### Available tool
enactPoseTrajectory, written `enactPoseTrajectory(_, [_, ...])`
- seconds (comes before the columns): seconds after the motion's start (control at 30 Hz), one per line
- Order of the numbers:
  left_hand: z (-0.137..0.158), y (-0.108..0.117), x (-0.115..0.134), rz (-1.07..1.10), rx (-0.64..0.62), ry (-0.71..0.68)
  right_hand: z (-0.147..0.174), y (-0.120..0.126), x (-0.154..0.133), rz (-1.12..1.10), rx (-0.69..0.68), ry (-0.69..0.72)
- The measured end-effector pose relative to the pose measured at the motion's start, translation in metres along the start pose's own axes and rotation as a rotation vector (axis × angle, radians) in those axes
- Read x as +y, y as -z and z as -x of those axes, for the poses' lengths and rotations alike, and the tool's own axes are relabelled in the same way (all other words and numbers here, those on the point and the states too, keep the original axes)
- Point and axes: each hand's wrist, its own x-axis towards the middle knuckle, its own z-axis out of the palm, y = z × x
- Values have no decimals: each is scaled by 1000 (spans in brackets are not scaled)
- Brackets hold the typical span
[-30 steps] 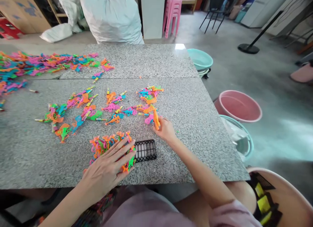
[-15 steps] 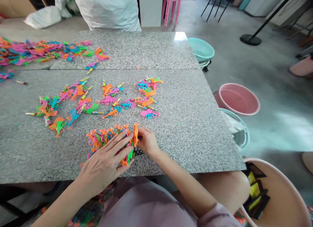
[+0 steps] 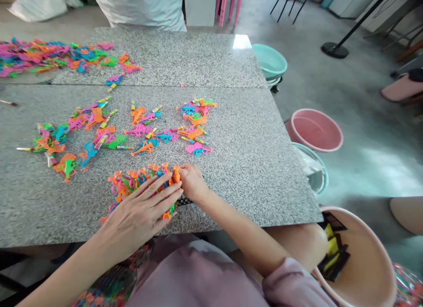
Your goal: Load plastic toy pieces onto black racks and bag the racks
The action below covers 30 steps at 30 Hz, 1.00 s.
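A packed row of small plastic trumpet-shaped toys (image 3: 127, 183) in orange, pink, green and blue stands near the table's front edge. Across it lies my left hand (image 3: 145, 205), palm down with fingers stretched out over the toys. My right hand (image 3: 193, 182) is closed at the right end of the row, pinching an orange plastic toy (image 3: 176, 174) against the others. Its fingertips are partly hidden. Below my right hand shows a bit of a black grid tray (image 3: 184, 201) under the toys; the rest of the tray is covered.
Loose toys with yellow rolled ends (image 3: 142, 130) lie in clusters beyond my hands on the speckled table (image 3: 244, 166). A larger heap (image 3: 59, 55) spreads at the back left. Right of the table stand a pink basin (image 3: 317, 130) and a peach tub (image 3: 366, 263) holding black trays.
My right hand has moved the orange toy left, up against the row's end. My left hand stays spread over the toys. The whole view has shifted slightly.
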Motion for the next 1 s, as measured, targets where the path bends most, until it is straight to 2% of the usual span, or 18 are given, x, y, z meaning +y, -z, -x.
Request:
enactPoseTrajectory(0.13, [0, -4, -3, -51, -13, -15, 3, -2, 4, -15, 24, 93])
enactPoseTrajectory(0.27, [6, -10, -5, -69, -28, -5, -7, 19, 27, 0, 1, 127])
enactPoseTrajectory(0.33, [7, -11, -6, -73, -39, 2, -9, 33, 44, 70, 68, 46])
enactPoseTrajectory(0.4, [6, -11, -6, -78, -40, -7, -3, 40, 55, 184, 143, -93])
enactPoseTrajectory(0.5, [0, -8, -3, -78, -7, -3, 17, 37, 52, 320, 105, -179])
enactPoseTrajectory(0.63, [-9, -3, 6, -81, 42, 27, 26, 37, 39, 368, 59, -121])
enactPoseTrajectory(0.77, [-11, -2, 7, -85, 56, -34, -14, 55, 54, 436, 17, 131])
enactPoseTrajectory(0.83, [-10, -3, 5, -82, 48, -28, -33, 63, 67, 428, -32, 213])
enactPoseTrajectory(0.9, [-8, -4, 4, -78, 14, -4, -40, 71, 79, 396, -50, 204])
enactPoseTrajectory(1.0, [-7, -6, 4, -63, -38, 19, -19, 80, 92, 340, 3, 107])
